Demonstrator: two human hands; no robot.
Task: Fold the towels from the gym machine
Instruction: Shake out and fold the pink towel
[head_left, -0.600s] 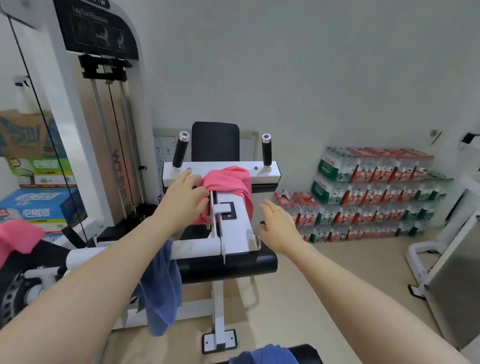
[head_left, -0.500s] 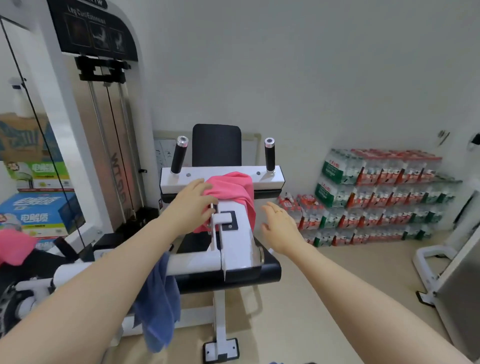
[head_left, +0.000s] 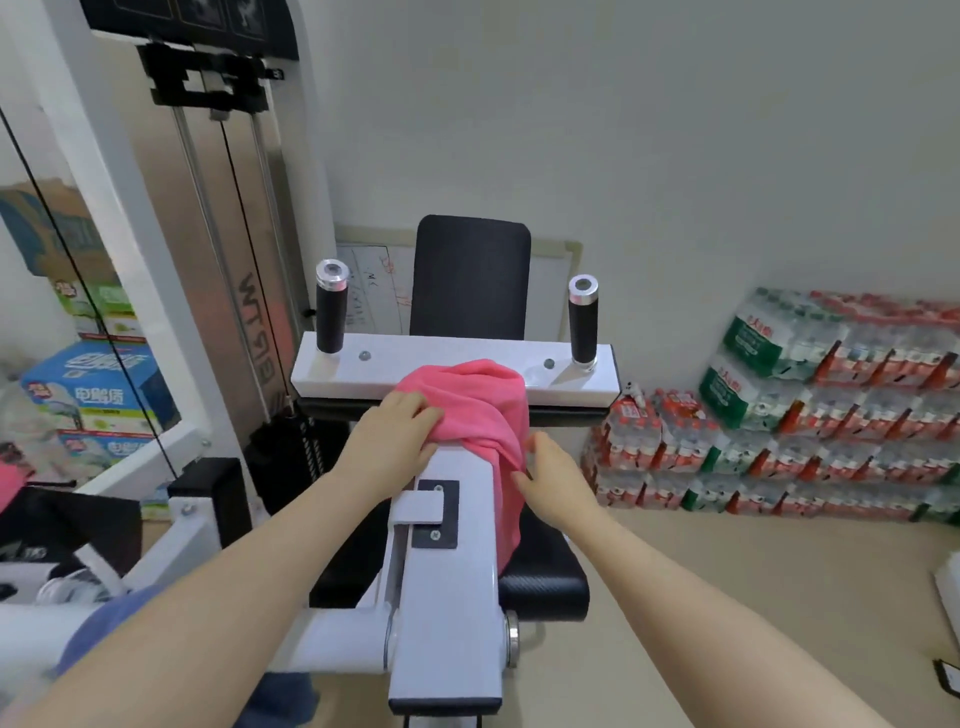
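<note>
On white machine arm (head_left: 447, 587), pink towel (head_left: 480, 402), both hands' fingertips seemingly buried.

Towel (head_left: 480, 410) draped on machine crossbar (head_left: 452, 371) btwn handles, water packs (head_left: 810, 415) stacked right, boxes (head_left: 93, 395) left.

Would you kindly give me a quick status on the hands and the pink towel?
Left hand gripping pink towel. Right hand touching its hanging edge. Towel draped over white machine arm.
</note>
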